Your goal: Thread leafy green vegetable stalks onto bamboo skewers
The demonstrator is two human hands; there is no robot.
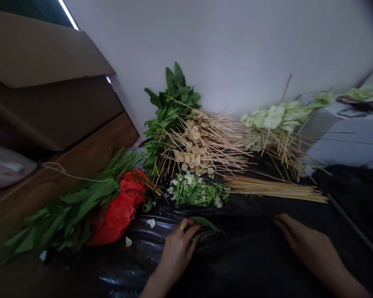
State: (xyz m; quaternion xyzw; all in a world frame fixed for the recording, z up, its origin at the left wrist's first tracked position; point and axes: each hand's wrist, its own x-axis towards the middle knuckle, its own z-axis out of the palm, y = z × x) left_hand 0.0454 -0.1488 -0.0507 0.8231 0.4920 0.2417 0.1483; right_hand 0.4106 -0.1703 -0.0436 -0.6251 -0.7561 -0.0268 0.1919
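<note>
A black plastic sheet [236, 256] covers the surface in front of me, with creases running between my hands. My left hand [180, 240], with a ring on one finger, is closed on the sheet, its fingertips curled down. A green leaf [207, 224] lies against those fingers. To the right, my right hand [307, 242] has its thumb and fingers pressed together on the plastic. Just beyond the sheet's folds is a pile of chopped greens and white bits [199, 190]. Beside that pile lies a bundle of bare wooden skewers [276, 188].
Skewered pale slices [195, 145] are stacked near the wall, beside upright leafy greens [177, 89]. Skewered cabbage pieces [275, 118] sit at back right. At left are a red plastic bag [121, 211], long leafy greens [71, 211] and a cardboard box [49, 111].
</note>
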